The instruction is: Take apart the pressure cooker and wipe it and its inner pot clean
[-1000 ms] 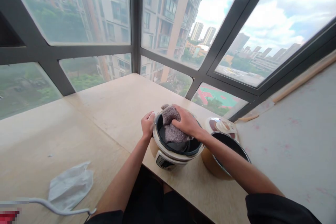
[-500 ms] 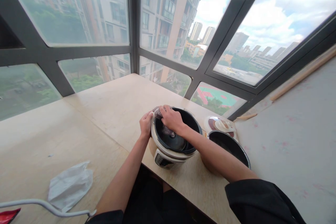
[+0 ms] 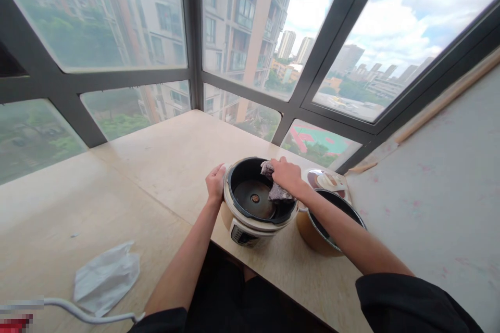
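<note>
An electric pressure cooker (image 3: 242,218) with its lid off stands at the counter's front edge, its dark inside and round centre plate showing. My left hand (image 3: 215,183) grips the cooker's left side by the rim. A mottled grey-brown cloth (image 3: 279,193) is bunched in my right hand (image 3: 287,174), which is closed over the cooker's right inner wall. Part of the cloth hangs down into the cooker. To the right, under my right forearm, sits an inner pot (image 3: 312,237) with a dark inside and tan outside.
Behind the inner pot lies a white and brown lid (image 3: 332,183) against the wall. A crumpled white sheet (image 3: 106,278) rests on the counter (image 3: 156,166) at left, near a pale curved bar (image 3: 84,316). Windows border the counter at the back.
My right hand has moved with the cloth from the cooker's left rim across to its right inner wall, uncovering the centre plate. My left hand stays at the left side.
</note>
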Tool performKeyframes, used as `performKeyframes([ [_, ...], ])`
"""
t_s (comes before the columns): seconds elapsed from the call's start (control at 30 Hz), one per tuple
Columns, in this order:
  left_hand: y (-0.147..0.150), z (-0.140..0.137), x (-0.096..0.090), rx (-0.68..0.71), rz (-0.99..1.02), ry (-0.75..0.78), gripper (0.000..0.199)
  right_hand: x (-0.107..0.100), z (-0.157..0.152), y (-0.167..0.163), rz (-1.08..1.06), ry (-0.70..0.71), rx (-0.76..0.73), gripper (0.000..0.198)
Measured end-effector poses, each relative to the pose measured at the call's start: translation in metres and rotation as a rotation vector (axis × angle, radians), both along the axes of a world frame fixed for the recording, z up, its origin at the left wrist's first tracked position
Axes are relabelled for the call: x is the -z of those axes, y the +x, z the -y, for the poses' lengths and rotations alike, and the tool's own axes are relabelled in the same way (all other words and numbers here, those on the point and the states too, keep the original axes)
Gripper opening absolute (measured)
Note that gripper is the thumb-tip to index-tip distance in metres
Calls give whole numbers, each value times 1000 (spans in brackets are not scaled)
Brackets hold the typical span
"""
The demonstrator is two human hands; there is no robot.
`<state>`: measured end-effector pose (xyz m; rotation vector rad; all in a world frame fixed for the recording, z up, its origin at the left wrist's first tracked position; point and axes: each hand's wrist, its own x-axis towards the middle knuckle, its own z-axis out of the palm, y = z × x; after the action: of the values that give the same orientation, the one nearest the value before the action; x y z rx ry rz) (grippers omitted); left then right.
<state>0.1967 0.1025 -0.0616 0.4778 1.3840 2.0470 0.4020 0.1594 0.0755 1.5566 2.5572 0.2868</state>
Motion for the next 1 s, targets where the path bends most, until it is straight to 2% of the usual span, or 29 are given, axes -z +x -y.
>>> performKeyframes([
  [0.1, 0, 1, -1, -7, -14, -9, 40, -13, 5, 20, -12, -102, 58, 41],
  [0.23, 1, 1, -2, -27, -45, -15, 34, -25, -2, 52, -121, -234, 31, 38],
  [0.33, 0, 0, -1, -24, -54, -18, 36, -26, -6, 74, -241, -333, -55, 37],
  [0.47, 0, 0, -1, -37, -41, -25, 37, -21, 8, 88, -397, -400, -241, 49],
  [0.67, 1, 1, -6, -56, -69, -28, 26, -9, 54, 68, -463, -443, -369, 53],
  [0.77, 1, 2, -7, -54, -59, -33, 27, -7, 73, 54, -471, -445, -359, 54],
  [1.0, 3, 3, -8, -41, -45, -26, 33, 2, 97, 26, -670, -407, -372, 52],
])
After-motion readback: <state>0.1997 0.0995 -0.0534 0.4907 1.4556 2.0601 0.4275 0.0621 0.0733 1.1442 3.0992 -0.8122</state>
